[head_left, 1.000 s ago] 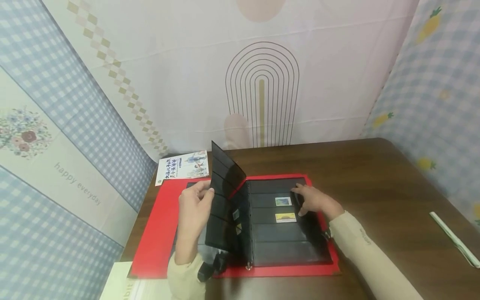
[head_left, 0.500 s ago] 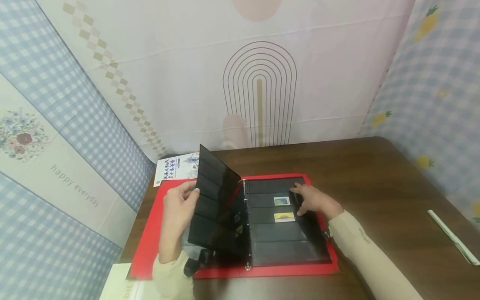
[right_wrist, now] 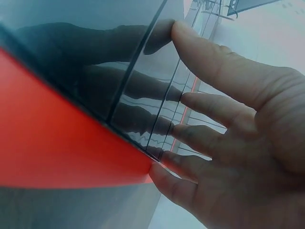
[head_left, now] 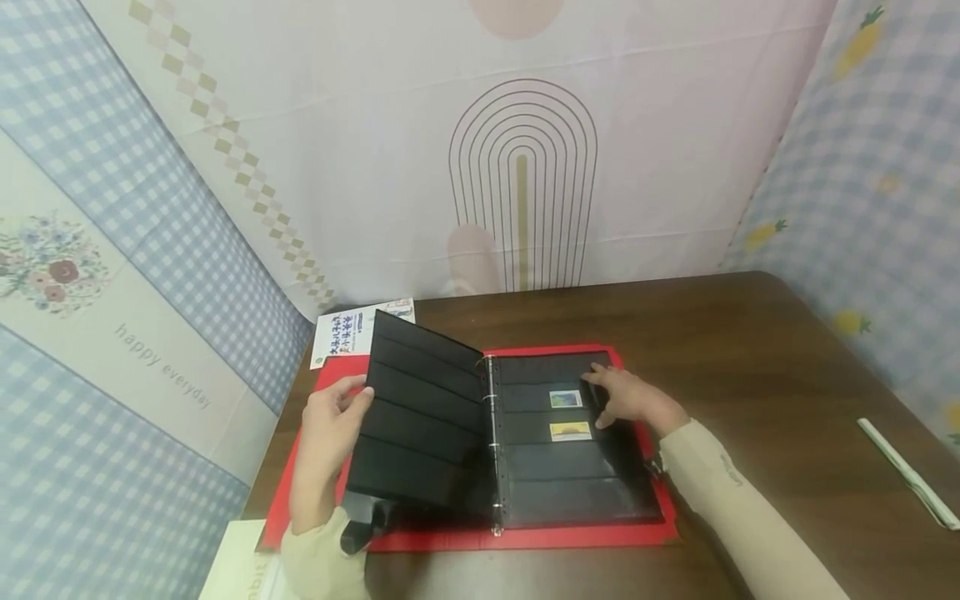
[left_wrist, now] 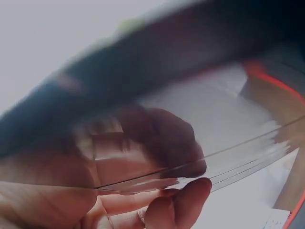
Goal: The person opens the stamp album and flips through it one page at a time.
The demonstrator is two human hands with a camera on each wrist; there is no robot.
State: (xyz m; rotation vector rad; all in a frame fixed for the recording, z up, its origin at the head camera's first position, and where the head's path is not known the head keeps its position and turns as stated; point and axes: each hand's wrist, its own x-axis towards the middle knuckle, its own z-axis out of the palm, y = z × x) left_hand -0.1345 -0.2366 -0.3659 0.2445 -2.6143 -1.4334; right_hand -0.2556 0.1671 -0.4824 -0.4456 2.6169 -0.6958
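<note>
A red ring-binder stamp album [head_left: 585, 539] lies spread on the table. My left hand [head_left: 328, 429] pinches the outer edge of a black pocket page [head_left: 423, 408], which slants up from the metal rings [head_left: 492, 450] toward the left. In the left wrist view the thumb and fingers [left_wrist: 190, 200] meet at the clear page edge. My right hand [head_left: 633, 397] is spread, its fingertips touching the right-hand page [head_left: 555, 500] near its outer edge. Two stamps sit in that page's pockets, a blue-green one [head_left: 566, 400] above a yellow one [head_left: 571, 432]. Glossy pockets mirror the right fingers [right_wrist: 190, 102].
Behind the album at the left lies a white illustrated booklet [head_left: 337, 333]. A pale cream item [head_left: 238, 558] is at the front left corner. A thin whitish strip [head_left: 903, 471] rests at the far right of the brown wooden table [head_left: 735, 350]. Patterned cloths hang around it.
My left hand has moved left and slightly down, swinging the pinched page from near upright to lower over the left side. More of the rings now shows. The right hand stays in place.
</note>
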